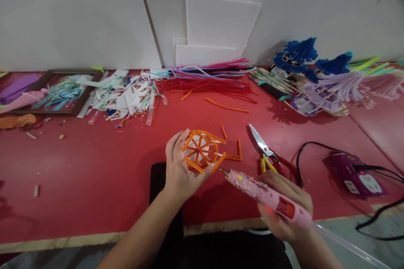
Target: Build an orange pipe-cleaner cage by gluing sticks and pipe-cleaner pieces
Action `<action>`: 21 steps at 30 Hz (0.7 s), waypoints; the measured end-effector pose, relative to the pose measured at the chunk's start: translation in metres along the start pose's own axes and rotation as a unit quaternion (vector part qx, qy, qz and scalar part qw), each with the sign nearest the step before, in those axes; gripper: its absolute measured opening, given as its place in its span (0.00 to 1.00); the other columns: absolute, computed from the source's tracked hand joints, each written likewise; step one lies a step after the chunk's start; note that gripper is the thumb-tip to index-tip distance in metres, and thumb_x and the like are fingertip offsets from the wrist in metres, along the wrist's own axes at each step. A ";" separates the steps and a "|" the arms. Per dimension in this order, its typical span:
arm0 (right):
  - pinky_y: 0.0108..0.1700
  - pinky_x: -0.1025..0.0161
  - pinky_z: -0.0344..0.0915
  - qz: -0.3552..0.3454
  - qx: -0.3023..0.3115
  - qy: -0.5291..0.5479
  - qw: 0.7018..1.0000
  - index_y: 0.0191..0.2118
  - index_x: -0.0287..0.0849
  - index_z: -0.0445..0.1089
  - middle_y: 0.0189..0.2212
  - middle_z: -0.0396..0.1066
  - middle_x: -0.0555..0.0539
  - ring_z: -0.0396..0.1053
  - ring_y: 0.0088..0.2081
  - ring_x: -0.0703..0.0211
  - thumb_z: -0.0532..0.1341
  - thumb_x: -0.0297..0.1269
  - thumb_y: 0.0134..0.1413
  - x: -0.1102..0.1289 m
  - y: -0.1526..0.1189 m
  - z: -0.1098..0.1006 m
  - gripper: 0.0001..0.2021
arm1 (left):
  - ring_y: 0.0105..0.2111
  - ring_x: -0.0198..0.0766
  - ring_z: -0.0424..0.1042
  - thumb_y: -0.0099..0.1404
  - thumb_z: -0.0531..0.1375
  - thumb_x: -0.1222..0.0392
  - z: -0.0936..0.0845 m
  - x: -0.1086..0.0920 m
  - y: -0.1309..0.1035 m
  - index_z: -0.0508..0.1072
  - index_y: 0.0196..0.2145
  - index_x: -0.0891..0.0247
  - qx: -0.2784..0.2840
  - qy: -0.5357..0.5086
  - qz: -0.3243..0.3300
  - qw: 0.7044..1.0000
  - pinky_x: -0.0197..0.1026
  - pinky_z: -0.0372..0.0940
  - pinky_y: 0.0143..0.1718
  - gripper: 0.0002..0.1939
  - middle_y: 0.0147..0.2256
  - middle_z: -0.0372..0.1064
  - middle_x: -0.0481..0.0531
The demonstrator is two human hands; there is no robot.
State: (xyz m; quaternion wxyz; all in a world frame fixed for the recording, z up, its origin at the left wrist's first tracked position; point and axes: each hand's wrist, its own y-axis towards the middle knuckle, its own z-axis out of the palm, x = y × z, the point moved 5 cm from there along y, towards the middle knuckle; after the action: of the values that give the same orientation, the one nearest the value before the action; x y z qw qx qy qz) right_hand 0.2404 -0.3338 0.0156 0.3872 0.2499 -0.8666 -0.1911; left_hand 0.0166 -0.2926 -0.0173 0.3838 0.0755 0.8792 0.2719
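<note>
Our left hand (180, 168) gripped the round orange pipe-cleaner wheel frame (202, 150) above the red table (94, 168), spokes tilted toward the nozzle. Our right hand (285, 212) clenched the pink hot-glue gun (268, 196), tip touching the frame's rim; red-handled scissors (268, 153) lay just beside.

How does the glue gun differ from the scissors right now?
The pink glue gun is gripped in the right hand, nozzle at the orange frame that the left hand holds; the scissors lie untouched on the red table. The gun is pink plastic; the scissors have metal blades and red handles. Both point up-left.
</note>
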 end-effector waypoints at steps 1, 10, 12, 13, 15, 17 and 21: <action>0.24 0.62 0.66 -0.011 0.000 -0.006 1.000 0.32 0.46 0.67 0.25 0.70 0.48 0.70 0.25 0.59 0.57 0.24 0.50 0.002 0.001 -0.001 0.08 | 0.56 0.54 0.66 0.49 0.72 0.51 0.000 0.000 0.000 0.59 0.61 0.59 0.001 0.003 -0.002 1.000 0.58 0.68 0.56 0.44 0.53 0.63 0.60; 0.21 0.64 0.63 -0.006 0.009 0.041 0.999 0.33 0.46 0.65 0.22 0.68 0.50 0.67 0.21 0.61 0.55 0.25 0.50 0.021 0.014 0.004 0.09 | 0.55 0.56 0.66 0.50 0.71 0.45 0.002 -0.001 -0.002 0.59 0.61 0.61 0.009 0.028 -0.002 1.000 0.60 0.67 0.56 0.46 0.54 0.64 0.62; 0.20 0.64 0.64 0.005 0.006 0.045 0.999 0.31 0.46 0.65 0.21 0.68 0.51 0.66 0.20 0.61 0.56 0.26 0.50 0.020 0.014 0.006 0.07 | 0.55 0.55 0.66 0.52 0.70 0.45 0.002 -0.002 -0.003 0.60 0.61 0.62 0.012 0.032 0.002 0.999 0.60 0.67 0.56 0.44 0.53 0.64 0.63; 0.21 0.64 0.65 0.009 0.004 0.047 0.999 0.31 0.46 0.66 0.22 0.69 0.51 0.67 0.21 0.61 0.56 0.27 0.51 0.019 0.014 0.007 0.06 | 0.55 0.55 0.66 0.52 0.70 0.45 0.002 -0.003 -0.002 0.60 0.61 0.62 0.012 0.033 0.003 0.999 0.60 0.67 0.56 0.44 0.53 0.65 0.63; 0.22 0.63 0.67 0.007 -0.008 0.051 0.999 0.31 0.46 0.66 0.22 0.69 0.50 0.69 0.22 0.59 0.57 0.29 0.52 0.018 0.013 0.007 0.04 | 0.55 0.55 0.66 0.53 0.70 0.45 0.002 -0.004 -0.002 0.60 0.61 0.63 0.010 0.033 0.010 0.999 0.59 0.67 0.56 0.44 0.53 0.65 0.63; 0.21 0.63 0.66 0.009 -0.004 0.045 0.999 0.32 0.46 0.66 0.22 0.69 0.50 0.69 0.22 0.59 0.57 0.30 0.53 0.018 0.013 0.007 0.03 | 0.54 0.55 0.66 0.53 0.70 0.45 0.002 -0.004 -0.002 0.59 0.62 0.62 0.005 0.034 0.018 0.999 0.58 0.68 0.55 0.44 0.53 0.65 0.62; 0.22 0.63 0.65 0.019 0.018 0.031 0.999 0.32 0.46 0.65 0.23 0.69 0.50 0.68 0.22 0.60 0.57 0.29 0.53 0.016 0.009 0.007 0.04 | 0.54 0.54 0.67 0.52 0.71 0.46 0.002 -0.005 -0.001 0.58 0.63 0.59 -0.003 0.035 0.028 0.999 0.58 0.68 0.55 0.45 0.53 0.65 0.60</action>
State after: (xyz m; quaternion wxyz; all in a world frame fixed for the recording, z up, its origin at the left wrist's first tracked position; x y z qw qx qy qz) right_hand 0.2235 -0.3351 0.0250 0.4126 0.2464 -0.8622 -0.1602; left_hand 0.0212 -0.2946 -0.0161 0.3457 0.0895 0.8888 0.2872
